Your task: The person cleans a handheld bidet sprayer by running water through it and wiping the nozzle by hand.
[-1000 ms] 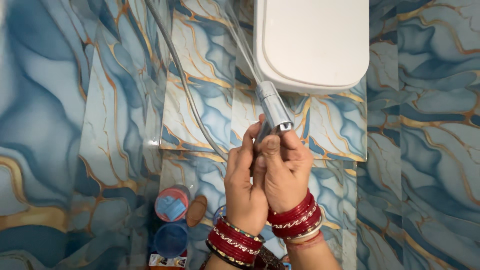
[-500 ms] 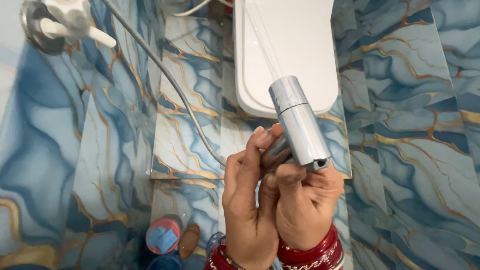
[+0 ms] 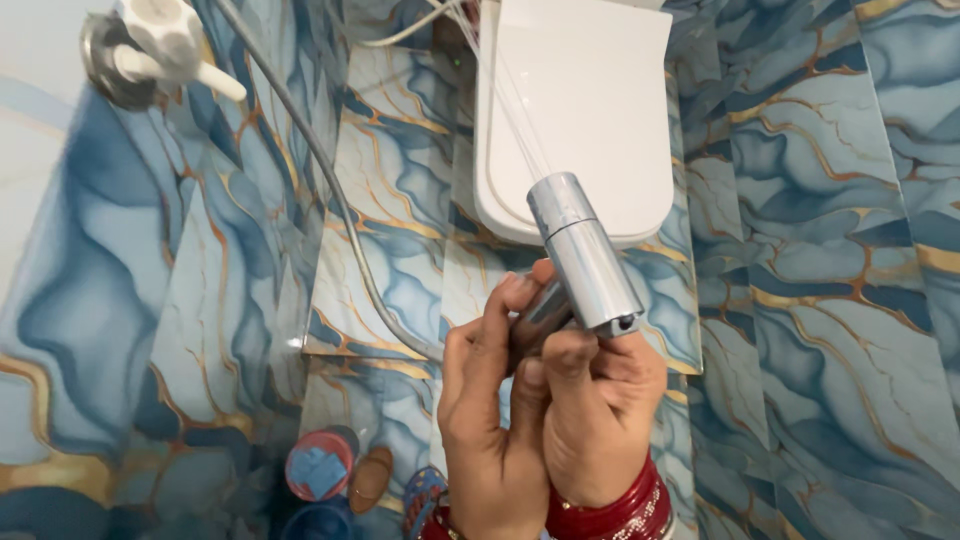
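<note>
At the far left, high on the blue marbled wall, we see a white wall tap, and from it a grey hose runs down and right across the tiles toward our hands. Below, on the floor, stand a pink-rimmed tub, a brown soap-shaped piece and a blue container.

Our left hand has its fingers closed around the lower stem of the chrome hand sprayer, thumb lying up along it. Just beside it, our right hand is clamped on the same stem, its thumb pressed under the trigger end. The sprayer is held up in mid-air in front of the white toilet lid, its nozzle tilted up and left, and thin jets of water stream from it over the lid.

We judge the sprayer rigid, fairly light and slick when wet; the narrow stem under the head gives the safest hold, and the stiff hose will tug sideways.

Against the picture from half a second ago, the sprayer sits a little lower and left, and the tap and lid have shifted slightly right in view.
</note>
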